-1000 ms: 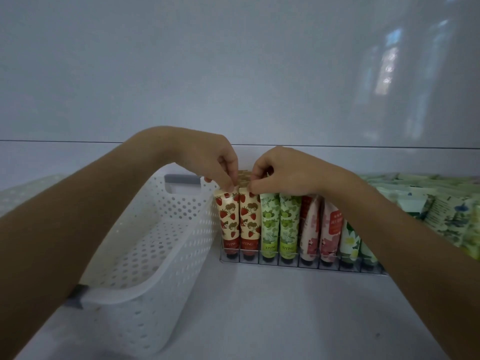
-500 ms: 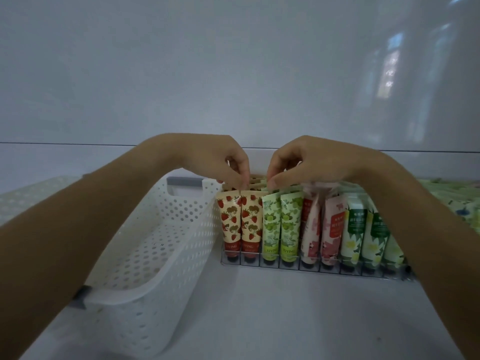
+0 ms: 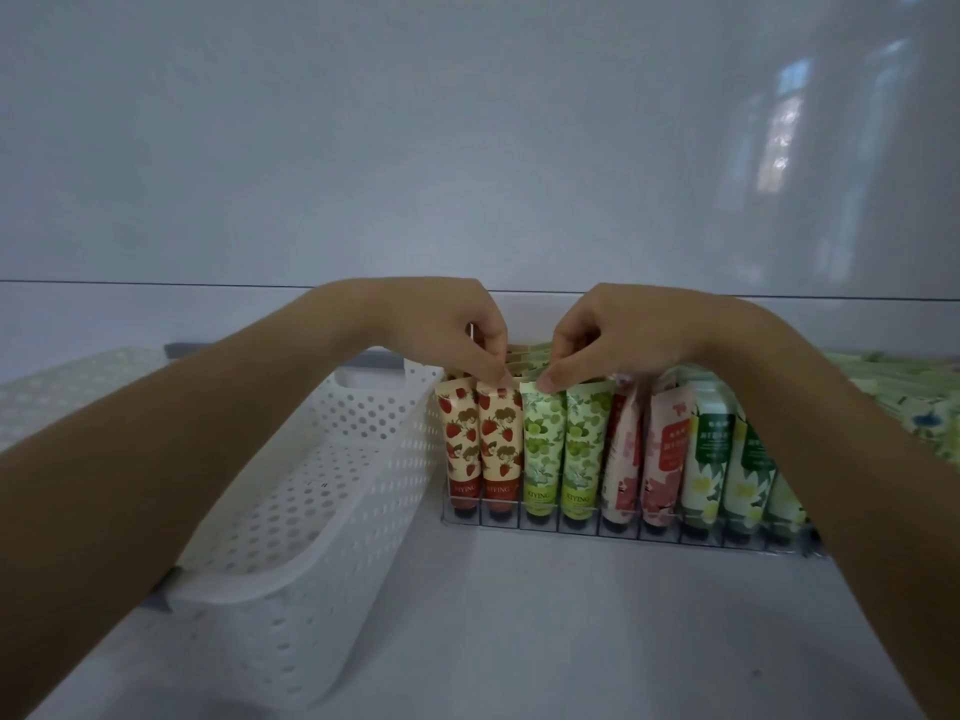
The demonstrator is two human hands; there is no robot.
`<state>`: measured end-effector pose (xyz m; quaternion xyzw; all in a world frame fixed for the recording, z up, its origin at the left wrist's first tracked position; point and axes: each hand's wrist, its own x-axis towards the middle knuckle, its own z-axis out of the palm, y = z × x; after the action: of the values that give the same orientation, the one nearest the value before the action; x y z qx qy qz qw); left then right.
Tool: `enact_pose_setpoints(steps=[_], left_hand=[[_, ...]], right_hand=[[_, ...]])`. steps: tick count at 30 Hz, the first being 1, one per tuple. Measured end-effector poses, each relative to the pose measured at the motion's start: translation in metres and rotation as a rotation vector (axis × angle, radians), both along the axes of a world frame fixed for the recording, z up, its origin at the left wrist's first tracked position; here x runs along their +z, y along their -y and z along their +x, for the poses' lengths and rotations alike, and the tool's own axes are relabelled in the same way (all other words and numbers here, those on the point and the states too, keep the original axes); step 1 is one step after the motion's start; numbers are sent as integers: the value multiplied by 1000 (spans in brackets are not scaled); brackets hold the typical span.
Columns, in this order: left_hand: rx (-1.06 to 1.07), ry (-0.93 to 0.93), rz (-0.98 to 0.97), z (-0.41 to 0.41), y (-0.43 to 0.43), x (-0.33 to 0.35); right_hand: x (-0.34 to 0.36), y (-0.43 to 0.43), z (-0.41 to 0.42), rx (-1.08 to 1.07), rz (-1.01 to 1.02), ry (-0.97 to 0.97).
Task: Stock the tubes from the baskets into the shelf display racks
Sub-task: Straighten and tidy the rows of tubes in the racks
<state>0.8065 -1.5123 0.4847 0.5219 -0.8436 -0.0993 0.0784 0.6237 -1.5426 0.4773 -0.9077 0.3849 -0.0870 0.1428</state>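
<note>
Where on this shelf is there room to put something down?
Free: the bare shelf in front of the wire rack, right of the white basket; also the basket's visible floor. Crowded: the rack, where tubes fill the visible front slots and the left hand and right hand pinch tube tops, and the green packets beyond the right hand.

The white shelf carries a white perforated basket at lower left of the frame. A second perforated basket sits at far left. A wire display rack of upright tubes stands at centre right, with green packets at far right.
</note>
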Motion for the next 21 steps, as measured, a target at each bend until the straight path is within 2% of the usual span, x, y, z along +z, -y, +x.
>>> enact_pose_setpoints(steps=[11, 16, 19, 21], left_hand=[[-18, -10, 44, 2, 1, 1], [-22, -17, 49, 3, 2, 0], [2, -64, -7, 6, 4, 4], [33, -94, -136, 8, 11, 7]], right_hand=[[6, 1, -9, 12, 9, 60], [10, -1, -20, 1, 88, -43], [9, 7, -21, -40, -58, 138], [7, 16, -20, -83, -170, 294]])
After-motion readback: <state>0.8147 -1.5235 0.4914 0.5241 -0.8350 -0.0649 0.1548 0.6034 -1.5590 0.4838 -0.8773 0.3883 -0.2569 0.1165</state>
